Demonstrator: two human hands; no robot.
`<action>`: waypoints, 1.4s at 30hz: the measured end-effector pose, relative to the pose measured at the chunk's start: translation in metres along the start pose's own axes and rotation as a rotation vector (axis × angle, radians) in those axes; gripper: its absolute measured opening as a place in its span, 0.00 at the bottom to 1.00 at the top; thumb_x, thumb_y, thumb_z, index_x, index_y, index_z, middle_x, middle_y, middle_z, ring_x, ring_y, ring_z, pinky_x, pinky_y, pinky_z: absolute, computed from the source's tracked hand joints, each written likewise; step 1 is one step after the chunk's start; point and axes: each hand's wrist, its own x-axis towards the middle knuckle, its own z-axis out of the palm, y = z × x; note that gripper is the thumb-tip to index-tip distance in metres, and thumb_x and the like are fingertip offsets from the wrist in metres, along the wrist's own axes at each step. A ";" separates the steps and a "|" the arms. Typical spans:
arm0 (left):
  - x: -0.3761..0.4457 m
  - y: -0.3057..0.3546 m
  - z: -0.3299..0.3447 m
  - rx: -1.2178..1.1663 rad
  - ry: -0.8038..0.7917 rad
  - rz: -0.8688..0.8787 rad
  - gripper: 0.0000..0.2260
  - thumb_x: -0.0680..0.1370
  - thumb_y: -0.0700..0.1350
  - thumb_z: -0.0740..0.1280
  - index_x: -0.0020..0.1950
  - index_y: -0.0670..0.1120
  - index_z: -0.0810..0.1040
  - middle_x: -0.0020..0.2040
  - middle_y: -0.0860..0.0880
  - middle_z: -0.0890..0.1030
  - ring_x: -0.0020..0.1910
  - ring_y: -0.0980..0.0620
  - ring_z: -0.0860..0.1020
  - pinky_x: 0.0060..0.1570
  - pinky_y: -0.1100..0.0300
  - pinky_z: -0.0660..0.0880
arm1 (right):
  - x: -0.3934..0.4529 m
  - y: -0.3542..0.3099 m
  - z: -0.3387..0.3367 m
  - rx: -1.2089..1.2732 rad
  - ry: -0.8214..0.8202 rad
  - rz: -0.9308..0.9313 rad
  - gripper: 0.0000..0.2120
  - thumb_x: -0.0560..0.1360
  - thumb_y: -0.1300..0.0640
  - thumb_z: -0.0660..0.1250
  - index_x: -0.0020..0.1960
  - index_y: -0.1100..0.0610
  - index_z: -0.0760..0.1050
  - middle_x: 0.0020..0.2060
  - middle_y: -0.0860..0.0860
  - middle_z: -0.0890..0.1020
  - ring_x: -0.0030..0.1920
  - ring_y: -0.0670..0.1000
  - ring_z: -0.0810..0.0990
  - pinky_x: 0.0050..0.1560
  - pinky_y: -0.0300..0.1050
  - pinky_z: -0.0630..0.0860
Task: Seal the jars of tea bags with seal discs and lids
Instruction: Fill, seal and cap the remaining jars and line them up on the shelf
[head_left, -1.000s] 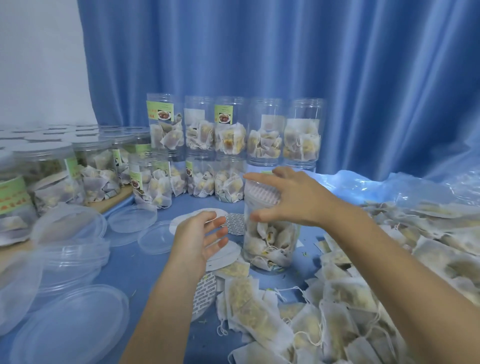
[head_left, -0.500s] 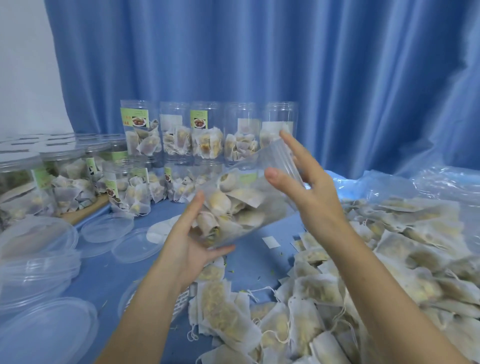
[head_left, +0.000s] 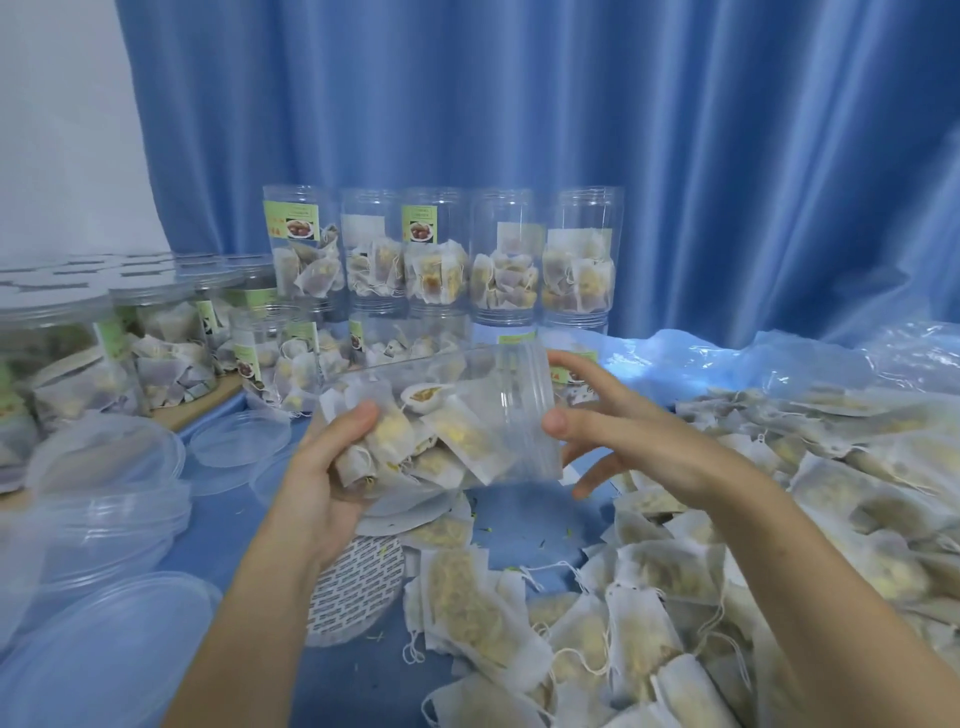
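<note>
**Above the blue table, a jar on its side between your hands**

Over the table (head_left: 524, 525), you hold the clear jar (head_left: 447, 415) tipped sideways, tea bags piled toward its base, threaded mouth to your right. Your left hand (head_left: 322, 483) grips the base end, thumb curled over the wall. Your right hand (head_left: 623, 431) touches the mouth rim with spread, nearly straight fingers. Beneath lies a printed seal disc (head_left: 358, 592); loose tea bags (head_left: 649, 597) heap right, clear lids (head_left: 98, 499) stack left.

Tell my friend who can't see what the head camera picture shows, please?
Two bare hands hold a clear jar of tea bags tipped sideways above a blue table: the left hand grips its base, the right hand touches its open mouth. Loose tea bags, a seal disc, clear lids and filled jars surround them.
</note>
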 end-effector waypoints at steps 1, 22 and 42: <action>0.000 0.000 -0.001 0.022 -0.013 0.002 0.11 0.62 0.49 0.69 0.43 0.50 0.80 0.36 0.52 0.84 0.35 0.53 0.83 0.37 0.57 0.77 | -0.001 0.001 -0.002 -0.005 -0.009 0.002 0.34 0.57 0.40 0.74 0.60 0.32 0.66 0.47 0.53 0.81 0.39 0.49 0.82 0.39 0.48 0.81; 0.002 -0.008 -0.008 -0.071 -0.072 0.070 0.12 0.63 0.47 0.71 0.46 0.49 0.82 0.40 0.52 0.85 0.40 0.53 0.84 0.38 0.60 0.78 | 0.003 0.003 0.024 -0.234 0.218 -0.142 0.35 0.54 0.32 0.72 0.59 0.30 0.64 0.44 0.51 0.80 0.31 0.54 0.83 0.37 0.47 0.81; -0.007 -0.001 0.052 0.424 0.058 0.127 0.17 0.77 0.50 0.65 0.65 0.52 0.72 0.58 0.51 0.78 0.60 0.51 0.76 0.56 0.53 0.76 | 0.002 -0.010 0.022 0.170 0.426 -0.235 0.41 0.51 0.39 0.80 0.62 0.45 0.72 0.54 0.40 0.82 0.53 0.42 0.81 0.49 0.42 0.79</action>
